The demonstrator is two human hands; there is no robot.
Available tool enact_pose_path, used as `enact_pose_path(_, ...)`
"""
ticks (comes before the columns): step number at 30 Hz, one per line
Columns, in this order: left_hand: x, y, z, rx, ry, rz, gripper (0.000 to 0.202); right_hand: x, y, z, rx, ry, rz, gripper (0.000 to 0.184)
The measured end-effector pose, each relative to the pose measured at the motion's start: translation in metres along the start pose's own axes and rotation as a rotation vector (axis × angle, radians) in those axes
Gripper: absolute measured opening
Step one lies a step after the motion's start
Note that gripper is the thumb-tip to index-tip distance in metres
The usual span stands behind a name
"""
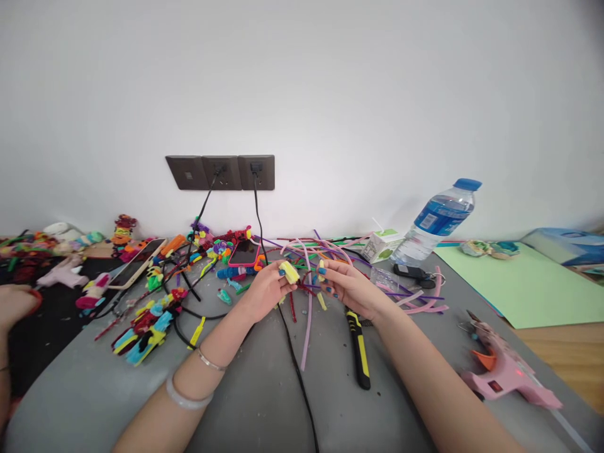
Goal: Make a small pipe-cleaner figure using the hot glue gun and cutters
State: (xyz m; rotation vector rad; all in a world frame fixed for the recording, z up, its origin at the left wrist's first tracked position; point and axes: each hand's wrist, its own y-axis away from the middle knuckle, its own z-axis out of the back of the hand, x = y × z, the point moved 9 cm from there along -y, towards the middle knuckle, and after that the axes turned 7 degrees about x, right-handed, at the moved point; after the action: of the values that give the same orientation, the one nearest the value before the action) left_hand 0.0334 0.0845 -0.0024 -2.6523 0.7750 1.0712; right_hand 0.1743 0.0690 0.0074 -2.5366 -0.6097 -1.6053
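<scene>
My left hand [268,289] is closed around a pale yellow fuzzy piece [290,272], which looks like shaped pipe cleaner, between thumb and fingers. A little to its right, my right hand [348,288] pinches a smaller pale yellow piece [321,272]. The two pieces are apart, held above the grey table [255,402]. Below them lies a loose yellow scrap [321,301] among pipe cleaners [306,333] in pink, purple and red. A black-and-yellow handled tool [358,352] rests under my right forearm, its head partly hidden.
A pink glue gun [507,380] lies at right. Behind stand a water bottle [431,220] and a drink carton [382,245]. Several pipe-cleaner figures [146,327] and two phones [244,253] fill the left. A black cable [295,371] crosses the table. Another person's hand [16,305] shows far left.
</scene>
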Motion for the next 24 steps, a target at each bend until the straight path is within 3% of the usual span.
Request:
enact_pose_path(6, 0.01, 0.006, -0.021, 0.141, -0.036, 0.106, 0.027, 0.001, 0.002, -0.01, 0.055, 0.015, -0.036, 0.035)
enact_pose_path(16, 0.007, 0.006, -0.021, 0.135, -0.011, 0.082, 0.029, 0.006, 0.001, -0.01, 0.055, 0.051, 0.046, 0.032)
enact_pose_path(24, 0.006, 0.006, -0.019, 0.103, 0.016, 0.068, 0.027, 0.014, -0.001, -0.006, -0.012, 0.247, 0.151, 0.03)
